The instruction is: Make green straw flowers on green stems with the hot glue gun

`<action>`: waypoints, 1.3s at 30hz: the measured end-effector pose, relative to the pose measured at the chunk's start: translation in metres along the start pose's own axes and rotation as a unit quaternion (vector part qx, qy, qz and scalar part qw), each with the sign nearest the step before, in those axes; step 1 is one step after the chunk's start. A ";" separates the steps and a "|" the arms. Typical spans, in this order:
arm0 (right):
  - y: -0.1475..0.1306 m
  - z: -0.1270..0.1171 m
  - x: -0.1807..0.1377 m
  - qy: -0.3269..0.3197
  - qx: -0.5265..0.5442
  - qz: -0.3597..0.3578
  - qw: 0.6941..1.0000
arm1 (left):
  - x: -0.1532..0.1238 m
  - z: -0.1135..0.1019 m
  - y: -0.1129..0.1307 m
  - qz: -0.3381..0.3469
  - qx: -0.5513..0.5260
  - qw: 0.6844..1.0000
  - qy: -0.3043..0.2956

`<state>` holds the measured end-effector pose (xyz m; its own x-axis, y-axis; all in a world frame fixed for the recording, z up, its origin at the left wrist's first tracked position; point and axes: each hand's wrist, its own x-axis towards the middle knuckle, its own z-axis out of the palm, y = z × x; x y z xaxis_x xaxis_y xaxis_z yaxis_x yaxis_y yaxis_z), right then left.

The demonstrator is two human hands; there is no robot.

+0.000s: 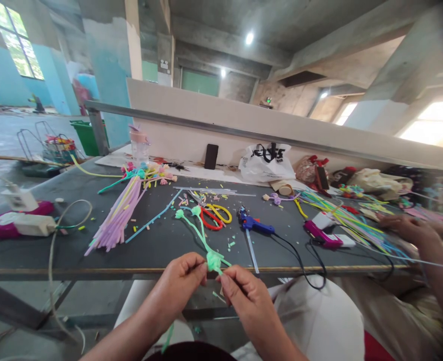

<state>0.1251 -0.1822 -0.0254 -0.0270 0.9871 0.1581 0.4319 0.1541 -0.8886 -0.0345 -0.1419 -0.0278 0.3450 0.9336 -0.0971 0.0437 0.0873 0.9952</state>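
Over the table's front edge, my left hand (186,276) and my right hand (244,291) are both closed on a mint-green pipe-cleaner flower (213,260). The left fingers pinch the side of its bunched head, and the right ones grip a strand just below it. Two more green stems with small knobbed tips run from it onto the table. Beyond them lie scissors (211,224) with a red handle loop, and another pair with a yellow loop (221,213). A blue glue gun (257,224) rests to their right, a clear glue stick (251,250) beneath it.
At left, a bundle of lilac pipe cleaners (114,215) lies near a magenta-and-white power strip (18,223). A second power strip (324,235) and multicoloured pipe cleaners (342,215) lie right. A phone (211,156) and white plastic bag (266,163) stand behind. Another person's hands (409,228) are at far right.
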 end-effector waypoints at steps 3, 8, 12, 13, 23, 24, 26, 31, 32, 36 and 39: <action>0.001 0.005 -0.002 0.013 0.034 -0.003 0.999 | -0.001 0.004 0.002 -0.013 -0.047 0.999 0.023; 0.003 0.015 0.001 0.047 0.043 -0.033 0.997 | -0.003 0.011 0.000 -0.003 -0.180 0.983 0.020; 0.005 0.018 0.003 0.075 0.004 -0.077 0.994 | -0.003 0.015 -0.004 -0.021 -0.225 0.974 0.018; 0.005 0.018 0.003 0.081 -0.009 -0.088 0.993 | -0.002 0.016 -0.005 -0.027 -0.232 0.972 0.018; 0.008 0.026 0.003 0.012 0.051 -0.049 0.997 | 0.001 0.021 -0.022 -0.047 -0.325 0.944 -0.018; 0.009 0.027 0.003 0.009 0.072 -0.045 0.996 | 0.001 0.021 -0.023 -0.049 -0.332 0.942 -0.022; 0.013 0.029 0.002 0.013 0.098 -0.037 0.994 | 0.002 0.021 -0.024 -0.052 -0.341 0.938 -0.030; 0.016 0.031 0.000 0.024 0.104 -0.032 0.994 | 0.001 0.022 -0.023 -0.065 -0.373 0.925 -0.024; 0.016 0.031 0.000 0.023 0.104 -0.032 0.994 | 0.001 0.022 -0.023 -0.067 -0.380 0.922 -0.021; 0.013 0.028 -0.001 0.021 0.054 -0.049 0.997 | 0.001 0.021 -0.024 -0.062 -0.374 0.925 -0.012; 0.010 0.020 0.001 0.024 -0.047 -0.086 0.995 | 0.001 0.018 -0.023 -0.055 -0.298 0.953 0.019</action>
<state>0.1113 -0.1783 -0.0430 -0.0662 0.9427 0.3270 0.5072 0.3140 -0.8026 -0.0187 -0.1494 -0.0513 0.3339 0.9185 -0.2120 -0.4670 0.3566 0.8092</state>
